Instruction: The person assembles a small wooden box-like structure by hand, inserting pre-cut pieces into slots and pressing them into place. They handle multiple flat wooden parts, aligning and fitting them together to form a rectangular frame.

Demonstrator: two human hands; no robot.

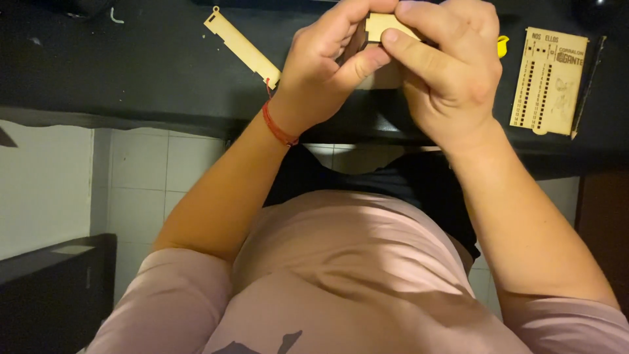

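Above the dark bench (131, 72), left hand (321, 72) and right hand (445, 72) both grip a small wooden piece (383, 25); long strip (241, 46) and perforated panel (549, 82) lie unused.

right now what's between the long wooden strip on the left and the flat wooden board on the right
In the head view, both hands lie between the long wooden strip and the flat wooden board: left hand and right hand together pinch a small wooden piece above the black table.

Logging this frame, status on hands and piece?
Left hand and right hand both grip small wooden piece. Held above black table. Nothing in the way.
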